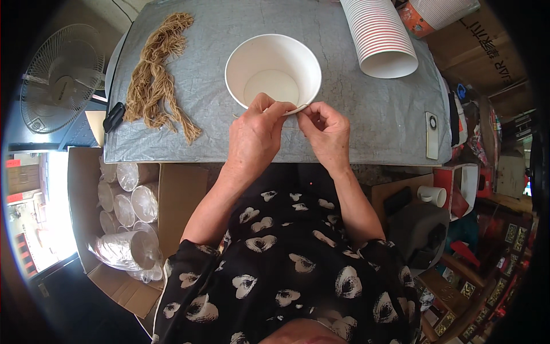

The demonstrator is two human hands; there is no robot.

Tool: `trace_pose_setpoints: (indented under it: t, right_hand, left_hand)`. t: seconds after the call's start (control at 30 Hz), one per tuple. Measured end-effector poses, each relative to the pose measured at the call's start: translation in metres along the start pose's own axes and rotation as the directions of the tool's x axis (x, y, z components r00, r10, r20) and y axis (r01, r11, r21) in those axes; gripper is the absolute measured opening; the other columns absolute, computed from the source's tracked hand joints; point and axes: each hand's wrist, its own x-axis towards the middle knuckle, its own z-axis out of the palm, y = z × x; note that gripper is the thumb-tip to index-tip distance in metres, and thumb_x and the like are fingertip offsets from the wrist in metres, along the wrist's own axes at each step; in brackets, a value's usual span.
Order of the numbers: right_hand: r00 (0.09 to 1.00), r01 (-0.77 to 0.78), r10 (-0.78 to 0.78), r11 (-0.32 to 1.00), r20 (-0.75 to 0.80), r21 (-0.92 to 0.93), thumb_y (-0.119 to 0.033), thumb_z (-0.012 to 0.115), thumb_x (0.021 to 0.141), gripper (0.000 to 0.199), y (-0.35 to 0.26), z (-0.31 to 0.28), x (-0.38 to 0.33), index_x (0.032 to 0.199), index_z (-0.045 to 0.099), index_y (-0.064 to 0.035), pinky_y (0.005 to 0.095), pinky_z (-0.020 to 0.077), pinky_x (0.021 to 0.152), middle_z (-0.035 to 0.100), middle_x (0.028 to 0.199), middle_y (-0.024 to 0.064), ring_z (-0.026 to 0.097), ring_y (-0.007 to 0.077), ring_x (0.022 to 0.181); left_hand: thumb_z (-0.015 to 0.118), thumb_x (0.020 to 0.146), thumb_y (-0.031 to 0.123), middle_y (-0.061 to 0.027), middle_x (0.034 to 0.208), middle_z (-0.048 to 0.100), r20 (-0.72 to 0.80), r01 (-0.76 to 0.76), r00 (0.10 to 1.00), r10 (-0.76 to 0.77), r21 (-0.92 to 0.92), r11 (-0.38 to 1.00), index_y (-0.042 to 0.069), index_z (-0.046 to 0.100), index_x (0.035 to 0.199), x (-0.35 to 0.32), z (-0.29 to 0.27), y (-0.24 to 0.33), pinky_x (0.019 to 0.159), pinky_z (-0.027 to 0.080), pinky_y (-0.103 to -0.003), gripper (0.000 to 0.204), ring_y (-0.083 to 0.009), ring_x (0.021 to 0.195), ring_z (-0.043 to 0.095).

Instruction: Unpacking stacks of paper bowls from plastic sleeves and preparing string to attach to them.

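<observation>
A large white paper bucket stands on the grey-covered table, its wide mouth facing up. Both hands meet at its near rim. My left hand is closed, with thumb and fingertips pinching the rim. Just to its right, my right hand is closed in a pinch against the outside of the rim. A thin pale string runs between the two hands below the rim, and its short end shows left of my left hand. The fingertips partly hide where the string meets the bucket.
A bundle of brown twine lies on the table's left side, near a black clip. Nested paper buckets lie at the back right. A phone-like white device rests near the right edge. An open carton holds wrapped cups. A fan stands left.
</observation>
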Motion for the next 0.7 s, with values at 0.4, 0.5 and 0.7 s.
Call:
trace_pose_setpoints:
  t: [0.4, 0.5, 0.7]
  right_hand:
    - [0.998, -0.055, 0.054, 0.996, 0.024, 0.064, -0.011, 0.078, 0.093, 0.018, 0.005, 0.002, -0.006, 0.103, 0.071, 0.0017, 0.0213, 0.0483, 0.061, 0.066, 0.079, -0.0026, 0.058, 0.0039, 0.070]
    - [0.999, -0.041, 0.044, 0.996, -0.032, 0.083, -0.011, 0.076, 0.095, 0.014, 0.007, 0.006, -0.005, 0.102, 0.072, 0.0005, 0.0214, 0.0470, 0.059, 0.065, 0.077, -0.0031, 0.056, 0.0036, 0.068]
    - [1.000, -0.023, 0.023, 0.999, 0.005, 0.046, -0.007, 0.073, 0.096, 0.008, 0.008, 0.000, -0.004, 0.098, 0.072, 0.0004, 0.0207, 0.0457, 0.059, 0.063, 0.074, -0.0037, 0.055, 0.0030, 0.067]
  left_hand:
    - [0.066, 0.093, 0.006, -0.0089, 0.092, 0.065, -0.010, 0.000, 1.000, 0.000, 0.023, 1.000, 0.013, 0.075, 0.107, 0.000, 0.003, -0.001, 0.059, 0.056, -0.046, 0.018, -0.0337, 0.073, 0.070]
    - [0.066, 0.093, 0.005, -0.0089, 0.092, 0.064, -0.010, -0.009, 1.000, 0.010, 0.027, 1.000, 0.013, 0.075, 0.108, 0.001, 0.003, -0.002, 0.060, 0.056, -0.046, 0.018, -0.0335, 0.073, 0.070]
    - [0.067, 0.093, 0.005, -0.0091, 0.092, 0.064, -0.008, -0.014, 1.000, 0.014, 0.017, 1.000, 0.013, 0.074, 0.108, 0.000, 0.001, -0.003, 0.060, 0.056, -0.046, 0.018, -0.0339, 0.074, 0.070]
